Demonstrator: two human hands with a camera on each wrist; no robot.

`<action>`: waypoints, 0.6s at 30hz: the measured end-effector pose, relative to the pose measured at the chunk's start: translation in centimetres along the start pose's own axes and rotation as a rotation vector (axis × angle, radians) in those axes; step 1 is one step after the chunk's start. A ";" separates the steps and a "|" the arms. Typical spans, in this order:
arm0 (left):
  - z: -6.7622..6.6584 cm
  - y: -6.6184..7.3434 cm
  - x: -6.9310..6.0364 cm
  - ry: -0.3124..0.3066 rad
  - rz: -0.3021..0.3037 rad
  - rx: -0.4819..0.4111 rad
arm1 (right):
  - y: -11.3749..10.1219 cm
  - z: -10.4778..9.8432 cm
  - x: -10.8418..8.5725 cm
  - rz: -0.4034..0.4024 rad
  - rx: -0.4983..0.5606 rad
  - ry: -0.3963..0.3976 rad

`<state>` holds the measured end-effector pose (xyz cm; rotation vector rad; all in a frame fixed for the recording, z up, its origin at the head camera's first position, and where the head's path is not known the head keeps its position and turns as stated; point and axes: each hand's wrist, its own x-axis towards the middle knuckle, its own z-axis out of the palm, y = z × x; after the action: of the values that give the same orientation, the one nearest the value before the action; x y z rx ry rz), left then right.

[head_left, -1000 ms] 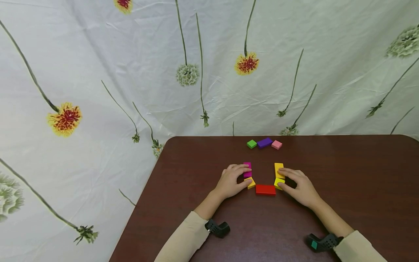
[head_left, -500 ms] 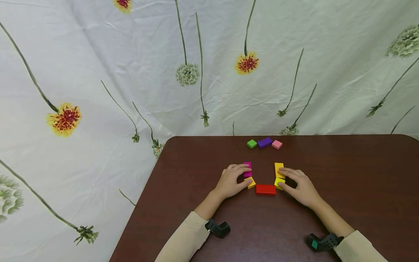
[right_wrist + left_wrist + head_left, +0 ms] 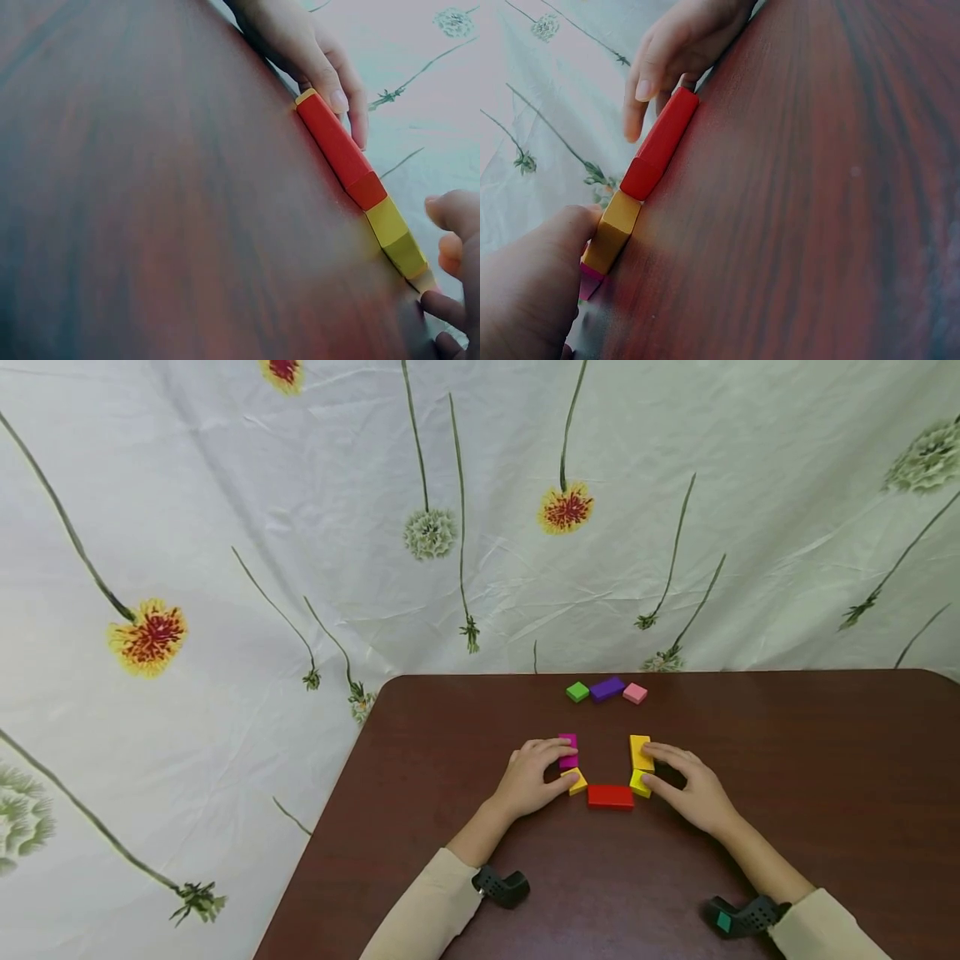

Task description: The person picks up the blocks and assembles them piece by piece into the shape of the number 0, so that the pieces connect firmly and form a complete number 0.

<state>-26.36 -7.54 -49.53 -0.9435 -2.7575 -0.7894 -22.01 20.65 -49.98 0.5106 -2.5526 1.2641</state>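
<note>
One left hand is lying spread over the dark table, and from my distant seat I am seeing its fingers touching the magenta block and its thumb touching the orange block at the magenta one's near end. Farther off, the green block is sitting just left of the purple block. Nearer, the red block is lying crosswise between the orange block and the short yellow block. The pink block is sitting far, just right of the purple one. The long yellow block is meeting the short one's far end. Rightmost, the right hand is spreading thumb and fingers beside both yellow blocks; whether it is touching them, I cannot tell.
</note>
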 end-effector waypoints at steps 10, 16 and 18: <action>-0.1 0.0 -0.1 0.017 0.004 0.002 | -0.2 -1.5 2.8 0.094 -0.008 -0.033; -0.1 0.1 -0.1 0.014 0.007 -0.002 | -0.3 -2.7 6.2 0.146 -0.064 -0.075; -0.1 0.1 -0.2 0.013 0.009 -0.003 | -0.4 -2.9 7.2 0.166 -0.082 -0.100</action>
<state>-26.20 -7.62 -49.46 -0.9466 -2.7400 -0.7958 -28.24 21.35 -45.33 0.3602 -2.7669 1.2076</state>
